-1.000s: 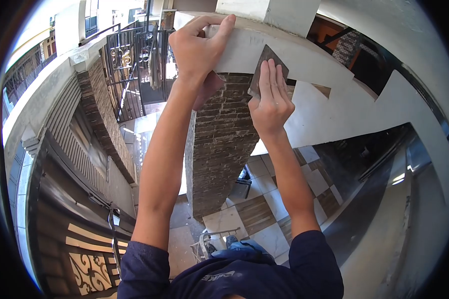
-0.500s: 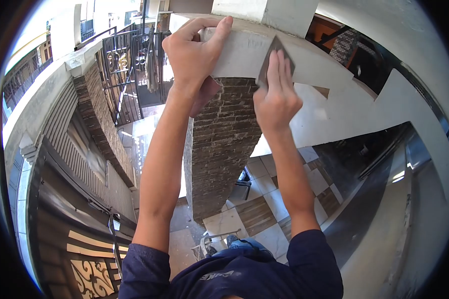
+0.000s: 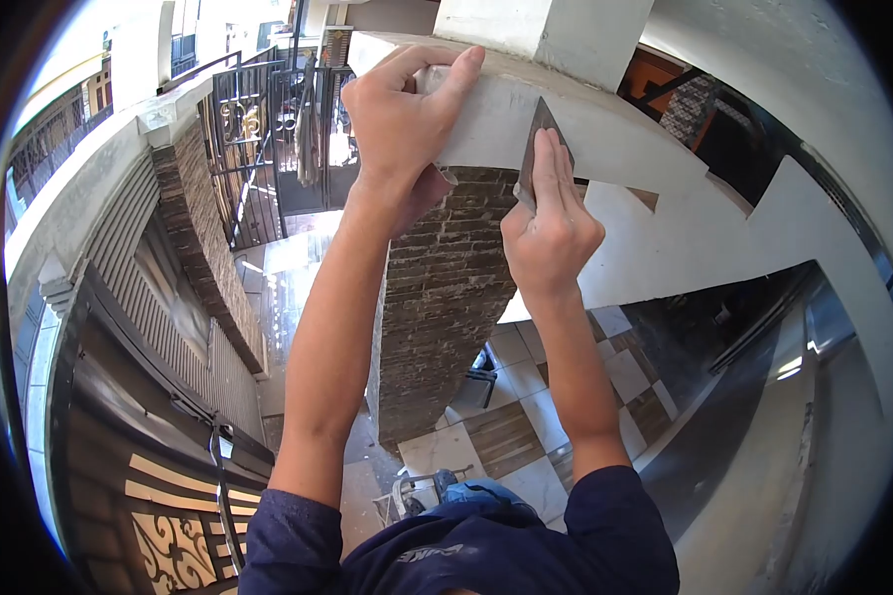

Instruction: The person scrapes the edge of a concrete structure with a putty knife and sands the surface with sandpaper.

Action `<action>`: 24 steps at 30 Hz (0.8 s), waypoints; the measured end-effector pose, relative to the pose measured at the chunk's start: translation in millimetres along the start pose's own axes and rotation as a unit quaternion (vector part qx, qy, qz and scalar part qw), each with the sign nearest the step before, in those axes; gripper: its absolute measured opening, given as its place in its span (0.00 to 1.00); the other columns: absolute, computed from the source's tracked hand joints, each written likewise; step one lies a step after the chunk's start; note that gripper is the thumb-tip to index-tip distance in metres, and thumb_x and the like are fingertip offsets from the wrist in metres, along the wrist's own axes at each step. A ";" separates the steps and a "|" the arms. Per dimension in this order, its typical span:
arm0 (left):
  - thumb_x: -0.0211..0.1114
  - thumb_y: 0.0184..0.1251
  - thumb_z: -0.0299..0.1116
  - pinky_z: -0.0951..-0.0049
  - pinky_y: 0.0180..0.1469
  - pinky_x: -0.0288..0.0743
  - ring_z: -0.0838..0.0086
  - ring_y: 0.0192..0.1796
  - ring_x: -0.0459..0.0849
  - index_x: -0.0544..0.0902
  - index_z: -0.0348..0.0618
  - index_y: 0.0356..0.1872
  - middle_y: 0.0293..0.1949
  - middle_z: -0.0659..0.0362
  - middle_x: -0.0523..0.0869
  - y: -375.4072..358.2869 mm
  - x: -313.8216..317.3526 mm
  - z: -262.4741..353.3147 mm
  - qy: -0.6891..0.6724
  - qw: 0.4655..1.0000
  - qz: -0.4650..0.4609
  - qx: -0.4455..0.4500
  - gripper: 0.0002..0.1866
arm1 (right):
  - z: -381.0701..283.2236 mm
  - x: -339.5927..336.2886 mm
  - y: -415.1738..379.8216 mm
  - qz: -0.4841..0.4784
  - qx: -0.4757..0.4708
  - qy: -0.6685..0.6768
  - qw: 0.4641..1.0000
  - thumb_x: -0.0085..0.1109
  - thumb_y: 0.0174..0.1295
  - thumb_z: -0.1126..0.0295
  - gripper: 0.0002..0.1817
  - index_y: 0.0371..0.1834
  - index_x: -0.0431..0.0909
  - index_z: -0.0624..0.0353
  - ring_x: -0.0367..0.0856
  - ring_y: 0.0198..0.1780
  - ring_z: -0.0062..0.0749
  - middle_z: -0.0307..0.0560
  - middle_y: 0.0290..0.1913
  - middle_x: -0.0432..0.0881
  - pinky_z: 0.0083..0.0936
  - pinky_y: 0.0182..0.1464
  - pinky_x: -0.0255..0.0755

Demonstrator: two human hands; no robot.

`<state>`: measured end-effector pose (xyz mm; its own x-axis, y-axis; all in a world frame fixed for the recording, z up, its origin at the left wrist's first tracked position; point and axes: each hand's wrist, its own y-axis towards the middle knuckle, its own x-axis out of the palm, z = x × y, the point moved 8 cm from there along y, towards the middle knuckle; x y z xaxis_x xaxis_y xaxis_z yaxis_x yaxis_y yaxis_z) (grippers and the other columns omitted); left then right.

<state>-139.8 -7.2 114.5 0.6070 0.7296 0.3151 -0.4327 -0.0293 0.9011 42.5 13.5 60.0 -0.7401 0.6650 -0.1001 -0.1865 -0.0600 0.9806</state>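
Note:
My right hand [image 3: 556, 218] is closed on a thin dark grey flat scraper [image 3: 532, 164], its fingers laid straight along the plate. The scraper is tilted, nearly edge-on, against the white face of the ledge [image 3: 496, 124]. My left hand [image 3: 412, 114] is curled at the ledge's left end, with the thumb raised near the top edge. Something whitish shows between its thumb and fingers; I cannot make out what it is. Below that wrist a reddish-brown flat piece [image 3: 427, 198] sticks out, and its upper part is hidden by the hand.
A stone-clad pillar [image 3: 442, 297] stands under the ledge, and a white post [image 3: 590, 40] rises above it. Far below lies a tiled floor [image 3: 437, 451]. Metal gates [image 3: 268, 149] stand to the left; a white wall panel [image 3: 665, 238] extends right.
My right hand has moved slightly down relative to the ledge, and the scraper has turned from showing its broad face to nearly edge-on. My left hand stays at the ledge. The view has shifted slightly.

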 end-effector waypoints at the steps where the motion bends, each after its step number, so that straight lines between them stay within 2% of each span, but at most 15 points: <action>1: 0.78 0.58 0.44 0.84 0.19 0.58 0.90 0.16 0.70 0.92 0.40 0.36 0.14 0.67 0.80 1.1 1.3 -1.0 -0.010 1.000 0.000 0.003 0.16 | 1.7 -0.5 1.9 -0.007 0.009 0.014 1.000 0.61 0.39 0.82 0.41 0.66 0.73 0.67 0.82 0.57 0.63 0.65 0.58 0.82 0.41 0.53 0.83; 5: 0.78 0.59 0.44 0.84 0.19 0.59 0.89 0.17 0.71 0.92 0.40 0.36 0.14 0.66 0.80 0.5 0.7 -2.6 0.000 1.000 -0.003 -0.001 0.16 | -0.1 4.3 0.7 -0.002 -0.009 -0.008 1.000 0.60 0.41 0.82 0.39 0.66 0.73 0.67 0.82 0.58 0.62 0.65 0.58 0.82 0.40 0.52 0.83; 8: 0.77 0.59 0.45 0.84 0.19 0.59 0.89 0.16 0.72 0.91 0.40 0.37 0.14 0.67 0.80 0.3 0.0 2.2 0.035 0.999 -0.015 0.020 0.17 | 0.6 3.2 12.3 0.010 0.024 -0.002 1.000 0.60 0.43 0.82 0.37 0.65 0.73 0.68 0.82 0.58 0.61 0.65 0.58 0.82 0.40 0.50 0.83; 10: 0.76 0.59 0.42 0.79 0.21 0.68 0.84 0.17 0.77 0.91 0.44 0.32 0.17 0.61 0.85 -0.3 -0.1 -1.0 0.005 1.000 0.001 -0.001 0.11 | 7.5 8.5 22.8 0.009 0.049 -0.054 0.997 0.60 0.46 0.81 0.36 0.65 0.72 0.68 0.83 0.58 0.60 0.65 0.59 0.81 0.39 0.50 0.84; 12: 0.77 0.58 0.42 0.79 0.20 0.67 0.84 0.17 0.75 0.91 0.45 0.32 0.16 0.62 0.84 -3.4 3.3 -7.5 -0.023 0.999 -0.002 -0.030 0.11 | 14.7 8.8 20.9 0.013 0.028 -0.088 0.996 0.60 0.46 0.80 0.37 0.67 0.71 0.67 0.82 0.59 0.60 0.66 0.60 0.80 0.39 0.50 0.84; 15: 0.77 0.58 0.42 0.79 0.21 0.68 0.84 0.17 0.77 0.91 0.45 0.31 0.16 0.62 0.84 -0.6 0.9 -6.7 0.001 1.000 0.006 -0.024 0.12 | 8.6 8.6 11.6 -0.014 0.063 -0.037 0.997 0.61 0.45 0.80 0.38 0.68 0.69 0.67 0.80 0.61 0.59 0.67 0.63 0.78 0.39 0.51 0.84; 18: 0.78 0.58 0.46 0.84 0.20 0.65 0.88 0.18 0.77 0.92 0.41 0.37 0.14 0.64 0.82 0.3 0.6 -1.0 0.010 1.000 0.004 0.013 0.17 | -7.9 11.0 3.6 -0.018 0.046 -0.016 0.999 0.62 0.45 0.79 0.39 0.68 0.69 0.68 0.80 0.62 0.59 0.69 0.63 0.77 0.40 0.53 0.83; 19: 0.78 0.58 0.46 0.84 0.20 0.65 0.88 0.18 0.77 0.92 0.41 0.37 0.14 0.64 0.82 0.9 -0.1 -1.2 0.013 1.000 0.004 0.015 0.17 | -9.2 10.2 4.4 -0.006 0.031 -0.021 0.999 0.61 0.46 0.79 0.38 0.68 0.69 0.69 0.81 0.60 0.59 0.68 0.62 0.78 0.37 0.49 0.85; 20: 0.78 0.58 0.46 0.84 0.20 0.63 0.88 0.17 0.75 0.92 0.41 0.36 0.14 0.65 0.81 0.6 0.3 -2.3 0.004 1.000 0.001 0.013 0.17 | -10.7 6.5 5.8 -0.005 0.030 -0.019 0.999 0.61 0.46 0.79 0.38 0.68 0.69 0.69 0.81 0.60 0.59 0.68 0.62 0.78 0.37 0.49 0.85; 22: 0.78 0.58 0.45 0.84 0.19 0.62 0.89 0.17 0.74 0.92 0.41 0.36 0.13 0.66 0.80 1.2 0.2 -3.8 -0.007 1.000 0.001 0.013 0.17 | -5.1 5.0 7.8 -0.076 0.107 0.012 0.991 0.60 0.47 0.80 0.36 0.66 0.70 0.70 0.85 0.53 0.57 0.67 0.60 0.79 0.35 0.42 0.86; 23: 0.78 0.58 0.45 0.84 0.19 0.61 0.89 0.17 0.73 0.92 0.41 0.36 0.13 0.66 0.80 1.9 -0.1 -5.9 0.000 1.000 0.000 0.007 0.16 | -13.9 1.6 11.3 -0.064 0.072 -0.006 0.995 0.59 0.49 0.80 0.33 0.64 0.70 0.74 0.88 0.46 0.54 0.69 0.58 0.81 0.34 0.36 0.85; 24: 0.78 0.58 0.44 0.84 0.19 0.60 0.90 0.16 0.72 0.92 0.41 0.35 0.13 0.67 0.79 1.6 -0.8 -6.3 0.006 1.000 -0.001 -0.002 0.16 | -15.3 2.9 12.1 -0.062 0.071 -0.007 0.995 0.59 0.49 0.80 0.33 0.64 0.70 0.74 0.88 0.46 0.54 0.69 0.58 0.81 0.34 0.36 0.85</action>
<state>-145.2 -3.5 113.8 0.5990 0.7382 0.3101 -0.4344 -0.0257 0.9003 28.2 3.3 69.0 -0.7082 0.6704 -0.2215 -0.1824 0.1294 0.9747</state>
